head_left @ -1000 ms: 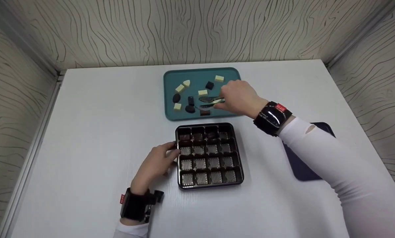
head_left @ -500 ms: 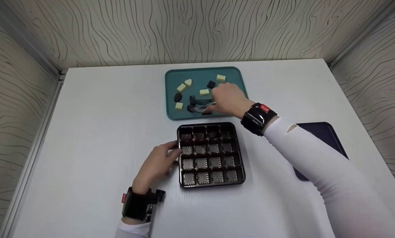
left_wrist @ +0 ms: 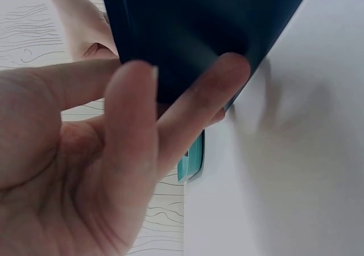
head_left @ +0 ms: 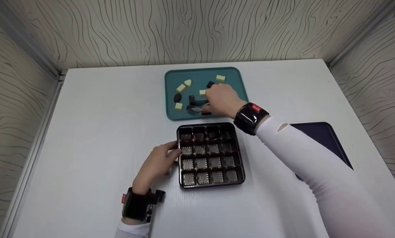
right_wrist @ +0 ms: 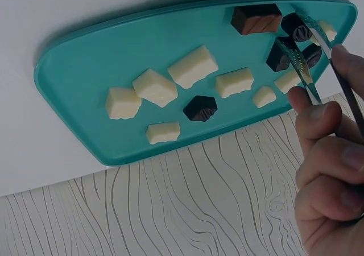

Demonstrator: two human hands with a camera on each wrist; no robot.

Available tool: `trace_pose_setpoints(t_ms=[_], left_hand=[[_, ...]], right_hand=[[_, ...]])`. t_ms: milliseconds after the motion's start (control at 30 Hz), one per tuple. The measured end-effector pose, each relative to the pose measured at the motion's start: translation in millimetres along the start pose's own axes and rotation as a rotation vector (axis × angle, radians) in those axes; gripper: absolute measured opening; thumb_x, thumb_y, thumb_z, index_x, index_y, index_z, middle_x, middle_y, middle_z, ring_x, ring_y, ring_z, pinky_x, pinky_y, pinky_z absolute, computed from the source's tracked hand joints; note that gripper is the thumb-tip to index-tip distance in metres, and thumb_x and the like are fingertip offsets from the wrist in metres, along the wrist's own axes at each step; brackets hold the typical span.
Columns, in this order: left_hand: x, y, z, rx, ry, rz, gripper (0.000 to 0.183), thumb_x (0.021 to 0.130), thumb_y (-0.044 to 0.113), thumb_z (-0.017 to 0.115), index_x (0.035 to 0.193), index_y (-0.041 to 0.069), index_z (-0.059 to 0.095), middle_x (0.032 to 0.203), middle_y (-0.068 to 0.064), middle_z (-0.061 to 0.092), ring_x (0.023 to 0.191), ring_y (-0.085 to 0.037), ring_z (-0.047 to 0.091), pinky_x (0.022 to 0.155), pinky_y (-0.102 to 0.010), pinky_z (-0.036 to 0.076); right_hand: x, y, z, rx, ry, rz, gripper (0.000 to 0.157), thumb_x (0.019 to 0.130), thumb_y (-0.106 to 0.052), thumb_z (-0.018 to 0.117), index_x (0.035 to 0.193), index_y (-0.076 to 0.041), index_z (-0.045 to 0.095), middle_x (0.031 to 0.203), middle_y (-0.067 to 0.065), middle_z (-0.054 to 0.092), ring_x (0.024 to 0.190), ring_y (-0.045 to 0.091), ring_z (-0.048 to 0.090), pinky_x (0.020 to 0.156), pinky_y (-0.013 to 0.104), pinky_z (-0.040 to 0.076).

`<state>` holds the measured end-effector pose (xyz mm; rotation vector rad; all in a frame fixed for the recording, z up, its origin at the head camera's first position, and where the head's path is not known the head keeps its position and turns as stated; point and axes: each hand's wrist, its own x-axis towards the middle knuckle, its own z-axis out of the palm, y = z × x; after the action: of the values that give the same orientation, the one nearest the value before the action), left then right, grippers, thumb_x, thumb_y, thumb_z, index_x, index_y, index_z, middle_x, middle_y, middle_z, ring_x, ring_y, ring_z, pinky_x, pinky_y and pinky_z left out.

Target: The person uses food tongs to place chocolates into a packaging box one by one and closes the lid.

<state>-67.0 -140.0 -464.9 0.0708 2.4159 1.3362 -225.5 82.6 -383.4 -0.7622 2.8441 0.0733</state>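
My right hand (head_left: 223, 100) holds a pair of metal tongs (right_wrist: 325, 42) over the teal tray (head_left: 238, 77). The tongs' arms are spread, with a dark oval chocolate (right_wrist: 296, 27) between their tips; whether both touch it I cannot tell. A dark block chocolate (right_wrist: 277, 56) lies beside the nearer tip. My left hand (head_left: 156, 163) rests against the left side of a black compartment box (head_left: 211, 186), its fingers extended along the wall in the left wrist view. Three dark chocolates (head_left: 198, 136) sit in the box's far row.
Several white chocolates (right_wrist: 193, 67) and a few dark ones lie about on the teal tray, including a brown block (right_wrist: 257, 19). At the right a dark purple tray or lid (head_left: 319, 134) lies partly under my right sleeve. A patterned wall (head_left: 197, 33) closes the table's back.
My right hand has moved left and slightly forward over the tray, bringing the tongs' tips from beside the brown block to around the dark oval chocolate. The left hand stays at the box.
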Motion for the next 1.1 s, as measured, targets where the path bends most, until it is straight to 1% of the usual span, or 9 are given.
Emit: trace_pose_setpoints(t_ms=[167,267,333,467,567,667,867,967,1100], left_hand=[[0.1,0.3,-0.4,-0.005,-0.005,0.001,0.041,0.108,0.022,0.057,0.146,0.008,0.061,0.134,-0.016,0.073,0.061,-0.02,0.069,0.052,-0.029,0.054],[0.6,0.4,-0.4,-0.01,-0.006,-0.003,0.041,0.108,0.022,0.058,0.146,0.008,0.061,0.134,-0.016,0.073,0.062,-0.02,0.07,0.051,-0.029,0.054],[1.2,0.6,-0.1,-0.005,-0.002,-0.006,0.042,0.108,0.022,0.058,0.147,0.007,0.06,0.135,-0.017,0.072,0.061,-0.02,0.069,0.051,-0.029,0.054],[2.4,1.2,0.8,0.016,0.01,-0.007,0.044,0.108,0.022,0.058,0.148,0.003,0.059,0.137,-0.017,0.071,0.059,-0.021,0.067,0.054,-0.028,0.054],[2.8,1.3,1.5,0.019,0.015,-0.009,0.045,0.107,0.022,0.059,0.148,0.002,0.058,0.138,-0.018,0.071,0.059,-0.02,0.067,0.054,-0.028,0.053],[2.8,1.3,1.8,0.011,0.012,-0.013,0.045,0.107,0.022,0.059,0.149,0.003,0.058,0.136,-0.017,0.071,0.062,-0.02,0.068,0.053,-0.028,0.053],[2.5,1.9,1.6,-0.015,-0.004,-0.021,0.045,0.108,0.021,0.058,0.15,0.006,0.057,0.138,-0.016,0.071,0.065,-0.02,0.07,0.05,-0.028,0.053],[2.1,2.3,1.2,-0.026,-0.01,-0.026,0.046,0.108,0.021,0.058,0.151,0.006,0.057,0.138,-0.015,0.071,0.064,-0.018,0.069,0.05,-0.029,0.053],[1.3,2.5,0.8,-0.026,-0.008,-0.025,0.045,0.108,0.022,0.058,0.15,0.007,0.058,0.138,-0.015,0.071,0.062,-0.018,0.067,0.05,-0.029,0.053]], right_hand=[[2.9,-2.5,-1.9,-0.029,-0.007,-0.014,0.052,0.096,-0.047,0.075,0.069,-0.01,0.051,0.068,0.001,0.048,0.061,0.017,0.047,0.057,0.033,0.049],[3.9,-3.5,-1.8,-0.022,-0.008,-0.018,0.048,0.096,-0.047,0.076,0.074,-0.008,0.056,0.07,0.002,0.051,0.062,0.018,0.049,0.059,0.036,0.053],[4.8,-4.1,-1.0,-0.012,0.0,-0.022,0.048,0.095,-0.044,0.076,0.072,-0.009,0.054,0.068,0.001,0.048,0.062,0.018,0.048,0.058,0.036,0.051],[6.2,-4.3,1.0,0.009,0.035,-0.045,0.056,0.095,-0.038,0.078,0.064,-0.013,0.038,0.061,-0.003,0.034,0.058,0.015,0.038,0.055,0.032,0.038],[6.2,-3.6,1.7,0.022,0.051,-0.066,0.061,0.095,-0.035,0.078,0.061,-0.015,0.03,0.059,-0.005,0.025,0.056,0.014,0.031,0.054,0.03,0.029],[3.8,-1.1,0.9,0.039,0.054,-0.07,0.061,0.095,-0.034,0.077,0.061,-0.016,0.03,0.06,-0.004,0.025,0.055,0.013,0.029,0.053,0.028,0.027],[-10.2,8.4,-7.9,0.048,0.062,-0.079,0.064,0.095,-0.038,0.078,0.059,-0.017,0.028,0.059,-0.006,0.023,0.055,0.011,0.027,0.052,0.026,0.028],[-20.4,14.0,-13.9,0.041,0.076,-0.121,0.066,0.095,-0.038,0.078,0.059,-0.018,0.027,0.06,-0.007,0.018,0.056,0.01,0.023,0.052,0.025,0.024],[-37.6,19.9,-21.2,0.007,0.104,-0.191,0.06,0.094,-0.038,0.078,0.058,-0.017,0.035,0.057,-0.007,0.021,0.053,0.009,0.024,0.051,0.024,0.023]])
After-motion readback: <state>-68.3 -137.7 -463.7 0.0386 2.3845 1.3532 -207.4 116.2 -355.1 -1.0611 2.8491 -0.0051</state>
